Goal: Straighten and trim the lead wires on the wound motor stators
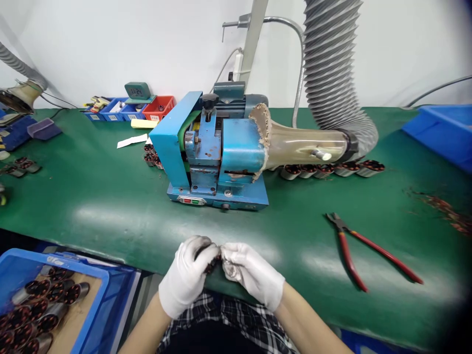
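Observation:
My left hand (185, 276), in a white glove, is closed around a motor stator (211, 267) with dark and copper-coloured windings, at the bench's front edge. Most of the stator is hidden behind the fingers. My right hand (255, 274), gloved too, has its fingertips pinched together right beside the stator's end. Whatever lies between those fingertips is too small to make out. To the right, red-handled cutting pliers (346, 232) lie on the green bench with their handles spread.
A blue belt-driven machine (241, 147) with a suction hose (334, 64) stands ahead. Stators (324, 170) line up behind it. A blue bin (105, 287) of stators sits lower left. Wire scraps (448, 209) and another blue bin (442, 130) are at right. Small parts boxes (159, 108) stand behind.

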`<state>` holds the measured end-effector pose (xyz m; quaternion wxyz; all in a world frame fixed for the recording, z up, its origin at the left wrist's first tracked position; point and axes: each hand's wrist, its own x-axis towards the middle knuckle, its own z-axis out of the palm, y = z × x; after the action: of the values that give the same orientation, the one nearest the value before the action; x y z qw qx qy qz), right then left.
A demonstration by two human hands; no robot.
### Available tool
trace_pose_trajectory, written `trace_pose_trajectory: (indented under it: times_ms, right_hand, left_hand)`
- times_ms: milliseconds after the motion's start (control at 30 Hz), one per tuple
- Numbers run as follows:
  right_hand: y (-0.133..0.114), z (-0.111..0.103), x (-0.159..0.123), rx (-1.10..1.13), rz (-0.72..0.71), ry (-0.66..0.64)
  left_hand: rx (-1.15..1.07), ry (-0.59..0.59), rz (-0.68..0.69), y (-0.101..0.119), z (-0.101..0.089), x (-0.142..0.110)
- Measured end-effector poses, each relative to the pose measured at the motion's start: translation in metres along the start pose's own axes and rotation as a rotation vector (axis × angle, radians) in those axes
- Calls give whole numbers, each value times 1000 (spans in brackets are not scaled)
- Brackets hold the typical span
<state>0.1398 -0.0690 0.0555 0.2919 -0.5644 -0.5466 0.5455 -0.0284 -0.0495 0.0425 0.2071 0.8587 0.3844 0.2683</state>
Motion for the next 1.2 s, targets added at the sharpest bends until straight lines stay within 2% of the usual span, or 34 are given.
trace_pose_trajectory:
  times_ms: [100, 200, 300, 367, 433, 500, 567, 667, 733, 800, 900, 1000, 1100, 1200]
  right_hand:
    - [2, -5, 12, -153, -56, -33]
    - [-7, -20, 17, -364, -151, -40]
    - [-10, -52, 13, -588, -238, -74]
    - [-3, -77, 5, -852, -310, -74]
    - [6, -97, -4, -1077, -356, 23]
    - [13, -102, -10, -1042, -326, 157]
    - [14, -89, -11, -842, -259, 216]
    - [7, -50, -8, -574, -158, 167]
    - [1, -27, -4, -494, -111, 153]
    - [-4, -12, -2, -472, -65, 152]
    - [-7, -5, 1, -506, -15, 179]
    - [-7, -4, 4, -497, -26, 183]
    - [-6, -1, 9, -371, -45, 127]
    - [-3, 2, 10, -180, 67, 119]
  left_hand:
    - [-28, -102, -82, -8, 4, 7]
    - [-37, -198, -182, -13, -2, 15]
    - [-21, -209, -206, -20, -11, 17]
    - [-33, -184, -223, -26, -15, 15]
    - [-51, -154, -229, -32, -16, 13]
    - [-31, -109, -256, -32, -11, 11]
    - [31, -41, -313, -25, -1, 7]
    - [113, 32, -389, -3, 19, -6]
    - [122, -14, -397, 12, 28, -19]
    - [133, -85, -379, 20, 29, -30]
    - [252, -102, -367, 11, 19, -31]
    - [334, -103, -317, -7, 7, -14]
    - [191, -172, -180, -16, 3, 6]
    - [13, -191, -157, -15, 8, 12]
